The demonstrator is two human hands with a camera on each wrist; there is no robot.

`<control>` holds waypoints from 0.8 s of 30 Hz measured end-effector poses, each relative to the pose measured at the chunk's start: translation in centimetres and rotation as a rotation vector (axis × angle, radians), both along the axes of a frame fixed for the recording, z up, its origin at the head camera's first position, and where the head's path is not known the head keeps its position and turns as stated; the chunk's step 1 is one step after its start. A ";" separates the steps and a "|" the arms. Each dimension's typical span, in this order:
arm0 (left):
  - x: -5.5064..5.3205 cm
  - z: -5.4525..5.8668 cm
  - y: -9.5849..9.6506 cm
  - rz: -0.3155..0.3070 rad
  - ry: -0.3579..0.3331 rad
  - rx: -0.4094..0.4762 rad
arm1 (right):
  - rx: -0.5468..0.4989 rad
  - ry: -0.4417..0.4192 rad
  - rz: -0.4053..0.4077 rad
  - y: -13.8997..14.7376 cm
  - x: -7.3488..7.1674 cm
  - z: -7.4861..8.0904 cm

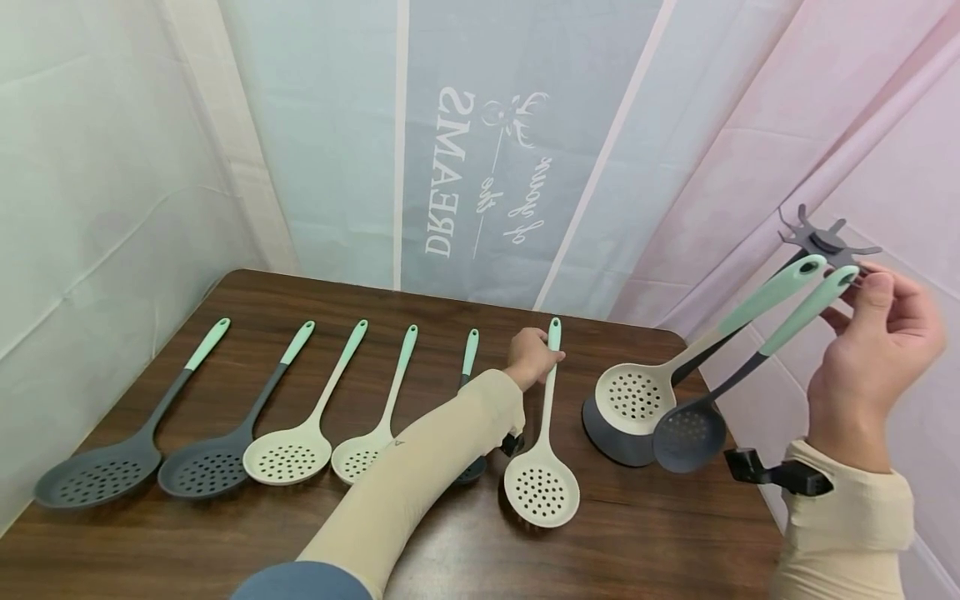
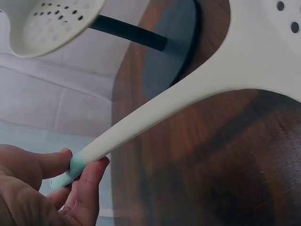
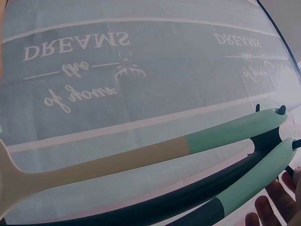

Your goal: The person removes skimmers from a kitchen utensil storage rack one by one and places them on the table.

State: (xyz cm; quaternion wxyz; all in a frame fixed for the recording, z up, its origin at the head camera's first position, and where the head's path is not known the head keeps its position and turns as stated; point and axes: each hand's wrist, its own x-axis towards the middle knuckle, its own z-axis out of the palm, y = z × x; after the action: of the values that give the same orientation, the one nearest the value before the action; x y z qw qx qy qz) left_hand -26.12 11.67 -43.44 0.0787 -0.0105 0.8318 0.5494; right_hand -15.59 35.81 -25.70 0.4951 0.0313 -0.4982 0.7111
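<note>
My left hand point(image 1: 531, 357) pinches the green handle end of a cream skimmer point(image 1: 542, 492) between thumb and fingers; its perforated bowl points toward me. In the left wrist view, thumb and fingertips close on that handle point(image 2: 77, 164). At the right, my right hand point(image 1: 881, 350) is up at the top of a dark utensil stand point(image 1: 828, 240), thumb and fingers pinching one of its hooks. From the stand hang another cream skimmer point(image 1: 636, 398) and a dark skimmer point(image 1: 690, 437), whose green handle end lies right at the right fingertips.
Left of the left arm, dark skimmers point(image 1: 105, 479) and cream skimmers point(image 1: 288, 457) lie in a row on the brown wooden table point(image 1: 600, 550), handles pointing away. The left sleeve hides part of another dark one point(image 1: 470, 354). Printed curtains point(image 1: 487, 50) hang behind and at the sides.
</note>
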 end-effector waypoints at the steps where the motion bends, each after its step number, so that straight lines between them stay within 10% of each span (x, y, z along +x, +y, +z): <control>1: -0.1 -0.4 0.1 0.003 -0.007 0.002 | -0.005 0.000 0.002 0.1 0.0 0.0; 24: -0.5 -2.9 0.0 0.095 -0.025 0.009 | -0.026 -0.017 0.037 0.4 -0.2 0.1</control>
State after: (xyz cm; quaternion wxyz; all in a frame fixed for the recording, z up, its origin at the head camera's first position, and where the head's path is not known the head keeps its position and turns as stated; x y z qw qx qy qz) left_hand -26.66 11.65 -46.32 0.0630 -0.0563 0.8268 0.5562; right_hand -15.79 36.26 -25.64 0.4780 0.0279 -0.4924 0.7268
